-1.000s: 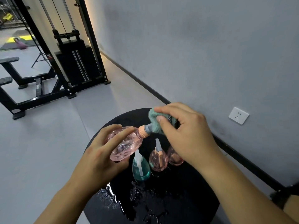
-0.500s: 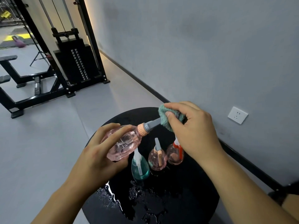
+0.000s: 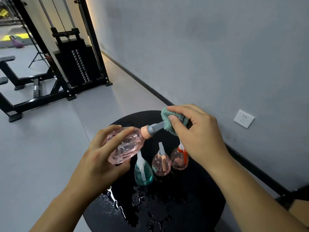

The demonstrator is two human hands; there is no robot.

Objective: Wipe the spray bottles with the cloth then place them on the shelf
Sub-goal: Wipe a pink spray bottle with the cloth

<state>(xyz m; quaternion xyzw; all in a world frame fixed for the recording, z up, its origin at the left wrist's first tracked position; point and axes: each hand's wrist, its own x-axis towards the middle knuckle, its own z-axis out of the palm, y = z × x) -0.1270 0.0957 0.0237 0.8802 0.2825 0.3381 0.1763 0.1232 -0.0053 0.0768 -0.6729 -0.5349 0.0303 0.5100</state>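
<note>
My left hand (image 3: 102, 158) holds a clear pink spray bottle (image 3: 125, 146) on its side above the round black table (image 3: 192, 198), its grey nozzle pointing right. My right hand (image 3: 199, 134) pinches a teal cloth (image 3: 168, 121) around the tip of that nozzle. Three small bottles stand upright on the table below: a teal bottle (image 3: 143, 173), a pink bottle with an orange trigger (image 3: 161, 163), and a pink bottle with a red trigger (image 3: 179, 159), partly hidden by my right hand.
Water drops and puddles (image 3: 117, 203) lie on the near part of the table. A grey wall with a white socket (image 3: 243, 118) runs along the right. A black weight machine (image 3: 73, 61) stands on the grey floor at the back left.
My right hand with the cloth slid outward along the nozzle toward its tip, uncovering the grey neck and the red-trigger bottle behind. The left hand kept its hold.
</note>
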